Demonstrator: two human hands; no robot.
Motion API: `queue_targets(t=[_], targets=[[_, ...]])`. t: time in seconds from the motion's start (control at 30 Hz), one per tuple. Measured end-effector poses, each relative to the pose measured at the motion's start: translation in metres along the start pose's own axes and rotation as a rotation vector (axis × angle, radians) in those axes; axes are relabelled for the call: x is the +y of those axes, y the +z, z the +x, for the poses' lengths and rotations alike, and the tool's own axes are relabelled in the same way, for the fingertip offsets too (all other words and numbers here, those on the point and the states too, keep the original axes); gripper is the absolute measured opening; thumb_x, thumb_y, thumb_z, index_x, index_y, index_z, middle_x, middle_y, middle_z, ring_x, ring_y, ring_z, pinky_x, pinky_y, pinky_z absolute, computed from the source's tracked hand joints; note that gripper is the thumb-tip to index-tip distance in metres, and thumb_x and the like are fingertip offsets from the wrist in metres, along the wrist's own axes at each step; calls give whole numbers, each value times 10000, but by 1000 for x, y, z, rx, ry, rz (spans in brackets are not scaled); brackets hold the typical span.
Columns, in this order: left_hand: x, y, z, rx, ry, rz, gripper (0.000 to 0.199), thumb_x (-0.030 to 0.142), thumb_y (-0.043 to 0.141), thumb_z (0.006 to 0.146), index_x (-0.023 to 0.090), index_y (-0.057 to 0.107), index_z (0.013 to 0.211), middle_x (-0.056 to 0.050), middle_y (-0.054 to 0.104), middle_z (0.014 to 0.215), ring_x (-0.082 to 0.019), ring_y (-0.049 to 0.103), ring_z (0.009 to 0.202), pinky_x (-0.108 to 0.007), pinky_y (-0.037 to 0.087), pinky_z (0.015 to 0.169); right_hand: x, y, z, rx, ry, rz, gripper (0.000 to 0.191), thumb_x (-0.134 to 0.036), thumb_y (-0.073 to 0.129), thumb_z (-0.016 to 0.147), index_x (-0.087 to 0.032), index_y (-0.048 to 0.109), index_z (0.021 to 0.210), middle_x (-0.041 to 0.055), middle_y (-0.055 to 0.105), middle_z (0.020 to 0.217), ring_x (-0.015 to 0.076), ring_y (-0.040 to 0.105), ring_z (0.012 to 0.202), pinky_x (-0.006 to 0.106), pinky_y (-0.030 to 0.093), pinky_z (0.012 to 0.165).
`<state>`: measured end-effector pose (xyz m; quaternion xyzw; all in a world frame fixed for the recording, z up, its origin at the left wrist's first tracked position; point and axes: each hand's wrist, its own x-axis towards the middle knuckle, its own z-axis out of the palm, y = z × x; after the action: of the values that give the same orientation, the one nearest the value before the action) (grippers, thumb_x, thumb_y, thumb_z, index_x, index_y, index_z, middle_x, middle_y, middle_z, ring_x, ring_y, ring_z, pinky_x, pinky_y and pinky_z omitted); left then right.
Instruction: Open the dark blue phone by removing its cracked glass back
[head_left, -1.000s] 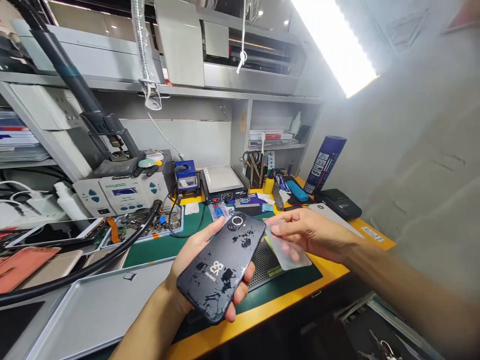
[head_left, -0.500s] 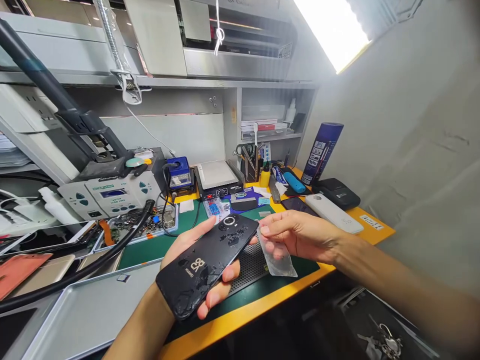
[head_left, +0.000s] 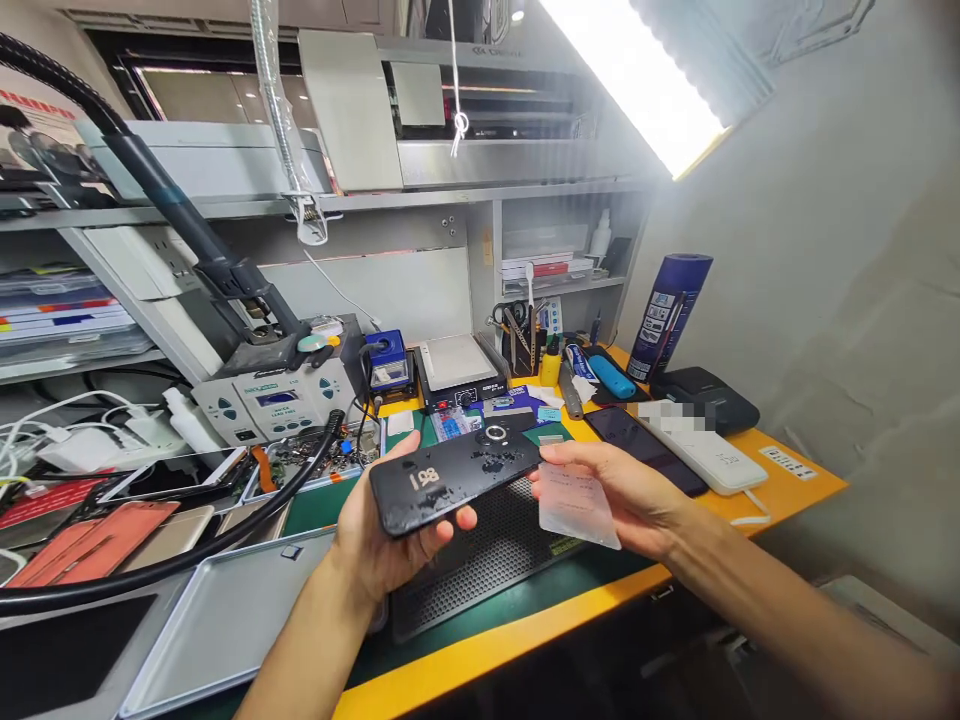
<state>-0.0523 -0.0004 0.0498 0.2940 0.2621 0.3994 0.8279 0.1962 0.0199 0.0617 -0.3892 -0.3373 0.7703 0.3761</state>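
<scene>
A black phone [head_left: 450,480] lies back up in my left hand [head_left: 375,530], its round camera ring toward the right and wet-looking patches on its back. My left fingers wrap round its lower edge. Between the thumb and fingers of my right hand [head_left: 615,490] hangs a translucent, frosted sheet [head_left: 576,505], just beside the phone's right end. Below both hands is a dark perforated plate [head_left: 480,570] on the green mat [head_left: 540,600].
At the left are a grey tray [head_left: 232,610], a black hose [head_left: 225,540] and a soldering station [head_left: 277,400]. Behind stand a flat heating plate [head_left: 454,362] and a yellow bottle [head_left: 550,366]. Another phone [head_left: 645,450] and a white device [head_left: 705,450] lie right.
The view has shifted, showing more of the shelf and left side. The phone has turned flatter and more level. The sheet stays in my right hand and faces the camera more.
</scene>
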Motion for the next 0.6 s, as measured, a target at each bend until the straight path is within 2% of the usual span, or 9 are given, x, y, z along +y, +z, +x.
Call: queue_targets(t=[0.07, 0.17, 0.23, 0.33, 0.43, 0.53, 0.6], targets=[[-5, -2, 0, 54, 153, 51, 281, 373, 563, 935, 175, 706, 1073, -79, 776, 777, -202, 745, 635, -246, 594, 527, 5, 1, 4, 11, -62, 63, 71, -131, 730, 832, -135, 662, 810, 60, 752, 778, 131, 730, 683, 233, 625, 732], [-18, 4, 4, 120, 292, 200, 159, 199, 694, 834, 146, 746, 975, -77, 791, 866, -187, 734, 654, -267, 603, 613, 13, 6, 7, -8, -131, 135, 67, -127, 751, 821, -138, 686, 831, 45, 757, 821, 121, 733, 736, 214, 620, 776], [-26, 9, 7, 149, 335, 313, 245, 141, 757, 781, 134, 754, 1025, -99, 789, 1006, -215, 751, 778, -326, 612, 771, 18, 11, 6, -38, -140, 160, 63, -138, 765, 815, -130, 706, 835, 48, 757, 835, 124, 731, 749, 213, 618, 781], [-34, 11, 8, 199, 391, 454, 435, 243, 790, 800, 185, 702, 1222, -86, 757, 1174, -267, 709, 1093, -426, 501, 1067, 25, 18, 2, -95, -106, 170, 102, -159, 783, 810, -104, 735, 882, 71, 763, 879, 136, 730, 755, 223, 621, 756], [-33, 9, 2, 285, 431, 585, 590, 329, 789, 816, 231, 604, 1368, -85, 744, 1217, -299, 675, 1178, -488, 446, 1126, 26, 21, -4, -139, -54, 177, 139, -155, 788, 809, -99, 748, 930, 68, 763, 910, 135, 731, 774, 218, 621, 751], [-28, 13, -7, 342, 483, 712, 758, 299, 864, 734, 262, 544, 1421, -95, 725, 1260, -329, 655, 1211, -500, 433, 1135, 24, 21, -9, -155, 3, 184, 134, -136, 769, 823, -84, 747, 944, 72, 761, 916, 129, 732, 769, 214, 624, 755], [-25, 19, -10, 363, 533, 772, 784, 293, 878, 716, 272, 535, 1421, -93, 713, 1279, -336, 639, 1236, -487, 426, 1143, 23, 20, -13, -150, 28, 182, 134, -135, 739, 851, -82, 744, 974, 82, 763, 942, 125, 735, 768, 210, 626, 744]])
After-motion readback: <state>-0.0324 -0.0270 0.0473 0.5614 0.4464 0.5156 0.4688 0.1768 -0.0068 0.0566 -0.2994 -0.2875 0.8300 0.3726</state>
